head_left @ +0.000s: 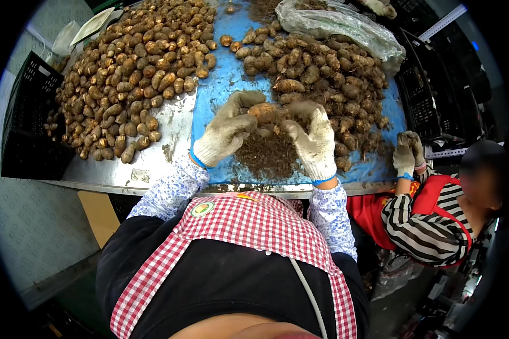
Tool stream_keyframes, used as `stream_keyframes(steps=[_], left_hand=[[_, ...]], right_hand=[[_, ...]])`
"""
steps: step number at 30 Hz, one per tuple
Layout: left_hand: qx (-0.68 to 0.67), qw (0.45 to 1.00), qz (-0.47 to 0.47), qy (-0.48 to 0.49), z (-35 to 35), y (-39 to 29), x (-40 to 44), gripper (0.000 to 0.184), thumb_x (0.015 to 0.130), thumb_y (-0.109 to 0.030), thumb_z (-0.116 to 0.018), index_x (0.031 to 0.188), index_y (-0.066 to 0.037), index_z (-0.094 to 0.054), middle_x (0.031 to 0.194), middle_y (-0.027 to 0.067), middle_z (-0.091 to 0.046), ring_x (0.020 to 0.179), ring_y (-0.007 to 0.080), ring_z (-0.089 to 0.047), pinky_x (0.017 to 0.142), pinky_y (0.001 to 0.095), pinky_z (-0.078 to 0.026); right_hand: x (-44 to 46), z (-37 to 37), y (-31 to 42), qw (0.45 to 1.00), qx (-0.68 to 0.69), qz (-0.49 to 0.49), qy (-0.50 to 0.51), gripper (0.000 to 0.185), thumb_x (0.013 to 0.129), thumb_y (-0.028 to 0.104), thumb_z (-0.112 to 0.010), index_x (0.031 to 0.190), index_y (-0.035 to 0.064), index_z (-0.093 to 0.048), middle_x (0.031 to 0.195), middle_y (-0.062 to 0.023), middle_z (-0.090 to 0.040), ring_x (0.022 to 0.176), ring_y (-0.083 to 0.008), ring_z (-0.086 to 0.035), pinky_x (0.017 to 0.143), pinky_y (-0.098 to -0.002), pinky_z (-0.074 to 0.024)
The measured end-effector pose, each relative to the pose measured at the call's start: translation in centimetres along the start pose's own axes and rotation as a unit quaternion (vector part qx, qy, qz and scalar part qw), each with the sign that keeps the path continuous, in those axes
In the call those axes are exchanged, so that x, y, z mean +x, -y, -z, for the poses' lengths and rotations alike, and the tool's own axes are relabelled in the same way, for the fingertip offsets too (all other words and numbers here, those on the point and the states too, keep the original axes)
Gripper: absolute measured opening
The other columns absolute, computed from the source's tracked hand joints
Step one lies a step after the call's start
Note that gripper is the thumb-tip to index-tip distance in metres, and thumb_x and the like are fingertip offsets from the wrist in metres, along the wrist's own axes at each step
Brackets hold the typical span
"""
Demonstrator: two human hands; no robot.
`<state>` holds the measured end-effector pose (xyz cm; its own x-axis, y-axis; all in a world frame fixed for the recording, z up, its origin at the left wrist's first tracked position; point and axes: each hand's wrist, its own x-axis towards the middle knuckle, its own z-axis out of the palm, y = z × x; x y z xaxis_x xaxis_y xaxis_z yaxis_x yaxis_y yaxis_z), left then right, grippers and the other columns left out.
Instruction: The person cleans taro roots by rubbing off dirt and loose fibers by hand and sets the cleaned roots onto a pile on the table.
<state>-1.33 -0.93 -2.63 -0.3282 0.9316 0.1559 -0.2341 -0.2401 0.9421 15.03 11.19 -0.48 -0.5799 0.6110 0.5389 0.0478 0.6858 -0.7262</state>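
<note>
My left hand [226,131], in a soiled white knit glove, is closed around a brown taro corm [262,113] with paler patches. My right hand [311,138], gloved likewise, is at the corm's right end with curled fingers. Its fingertips are dark and smeared by motion, so their grip is unclear. Under both hands lies a heap of loose dark root fibres and soil [268,155]. To the right, close by my right hand, is a pile of hairy, dirty taro corms [322,70]. Further left is a large pile of cleaner taro corms [136,62].
A blue sheet [206,107] covers part of the metal table [144,172]. Black crates stand at the left [31,121] and right [421,85]. Clear plastic [345,31] lies over the right pile's back. A co-worker's gloved hands [406,152] are at the table's right edge.
</note>
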Motion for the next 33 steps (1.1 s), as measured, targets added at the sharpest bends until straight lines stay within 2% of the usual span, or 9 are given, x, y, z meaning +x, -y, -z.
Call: stream_keyframes(steps=[6, 8, 10, 14, 20, 24, 27, 29, 33], left_hand=[[-0.272, 0.950, 0.152, 0.002, -1.0, -1.0, 0.5, 0.037, 0.085, 0.020, -0.037, 0.108, 0.002, -0.060, 0.128, 0.0175, -0.048, 0.105, 0.0238, -0.060, 0.081, 0.0324, -0.057], [0.058, 0.997, -0.045, 0.032, -0.3, 1.4, -0.1, 0.032, 0.093, -0.003, -0.048, 0.124, 0.001, -0.052, 0.125, 0.0156, -0.054, 0.105, 0.0246, -0.061, 0.086, 0.0369, -0.055], [-0.181, 0.979, 0.083, -0.034, 0.7, 4.4, -0.7, 0.035, 0.101, -0.015, -0.047, 0.132, 0.001, -0.050, 0.125, 0.0153, -0.058, 0.105, 0.0251, -0.061, 0.085, 0.0381, -0.054], [-0.401, 0.912, 0.061, 0.055, 0.8, 3.9, -0.3, 0.035, 0.102, -0.015, -0.045, 0.132, 0.002, -0.048, 0.128, 0.0179, -0.056, 0.112, 0.0295, -0.059, 0.088, 0.0389, -0.056], [-0.125, 0.988, 0.083, -0.038, -2.0, 0.9, 0.0, 0.031, 0.102, -0.011, -0.043, 0.129, 0.005, -0.041, 0.127, 0.0187, -0.055, 0.108, 0.0253, -0.061, 0.091, 0.0341, -0.057], [0.034, 0.998, 0.042, -0.040, -0.8, 1.3, -0.4, 0.034, 0.103, -0.022, -0.045, 0.128, 0.001, -0.043, 0.122, 0.0163, -0.058, 0.099, 0.0230, -0.064, 0.080, 0.0345, -0.059], [-0.247, 0.960, 0.123, -0.044, 0.4, 3.4, -0.9, 0.034, 0.105, -0.028, -0.039, 0.124, -0.003, -0.051, 0.105, 0.0099, -0.059, 0.083, 0.0216, -0.059, 0.065, 0.0330, -0.053], [-0.523, 0.837, 0.158, -0.013, 0.6, 3.3, -0.5, 0.034, 0.105, -0.028, -0.038, 0.121, -0.004, -0.054, 0.093, 0.0059, -0.056, 0.072, 0.0202, -0.054, 0.059, 0.0324, -0.048], [-0.473, 0.872, 0.106, -0.068, 0.0, 3.6, 0.3, 0.035, 0.106, -0.029, -0.034, 0.121, -0.005, -0.054, 0.083, 0.0036, -0.045, 0.065, 0.0174, -0.038, 0.055, 0.0292, -0.037]], right_hand=[[-0.1, -1.1, 0.5, 0.996, -0.039, 0.070, 0.045, 0.028, 0.072, 0.000, -0.076, 0.098, 0.0072, -0.068, 0.109, -0.0123, -0.060, 0.101, -0.0293, -0.060, 0.084, -0.0385, -0.0497], [-0.2, -1.5, 0.0, 0.996, -0.056, 0.071, 0.025, 0.029, 0.069, 0.002, -0.078, 0.096, 0.0056, -0.067, 0.105, -0.0126, -0.061, 0.095, -0.0307, -0.060, 0.078, -0.0383, -0.0517], [-0.4, -1.2, -1.1, 0.993, -0.070, 0.087, 0.031, 0.026, 0.068, 0.001, -0.078, 0.091, 0.0021, -0.066, 0.103, -0.0134, -0.061, 0.092, -0.0318, -0.060, 0.076, -0.0382, -0.0527], [-1.2, -0.1, -2.7, 0.989, -0.079, 0.008, 0.122, 0.019, 0.081, 0.012, -0.074, 0.092, 0.0009, -0.063, 0.094, -0.0140, -0.062, 0.087, -0.0263, -0.062, 0.071, -0.0339, -0.0518], [-0.3, -1.6, -1.0, 0.976, -0.001, -0.160, 0.151, 0.025, 0.091, 0.022, -0.069, 0.092, -0.0016, -0.062, 0.077, -0.0112, -0.063, 0.070, -0.0172, -0.061, 0.063, -0.0304, -0.0486], [-1.2, -3.0, -1.4, 0.923, 0.298, -0.229, 0.088, 0.025, 0.091, 0.023, -0.067, 0.090, -0.0021, -0.063, 0.077, -0.0155, -0.062, 0.069, -0.0208, -0.061, 0.061, -0.0314, -0.0474], [-1.0, -3.3, -3.1, 0.986, 0.036, -0.133, 0.093, 0.020, 0.090, 0.018, -0.064, 0.087, -0.0019, -0.063, 0.078, -0.0166, -0.063, 0.069, -0.0257, -0.061, 0.062, -0.0349, -0.0484], [-0.6, -3.0, -5.2, 0.960, -0.202, -0.127, 0.145, 0.015, 0.090, 0.014, -0.061, 0.092, -0.0006, -0.063, 0.085, -0.0216, -0.064, 0.078, -0.0374, -0.062, 0.067, -0.0404, -0.0497], [-0.4, -2.8, -4.4, 0.985, -0.108, -0.094, 0.092, 0.020, 0.092, 0.018, -0.062, 0.097, -0.0010, -0.063, 0.086, -0.0210, -0.065, 0.081, -0.0362, -0.064, 0.069, -0.0418, -0.0502]])
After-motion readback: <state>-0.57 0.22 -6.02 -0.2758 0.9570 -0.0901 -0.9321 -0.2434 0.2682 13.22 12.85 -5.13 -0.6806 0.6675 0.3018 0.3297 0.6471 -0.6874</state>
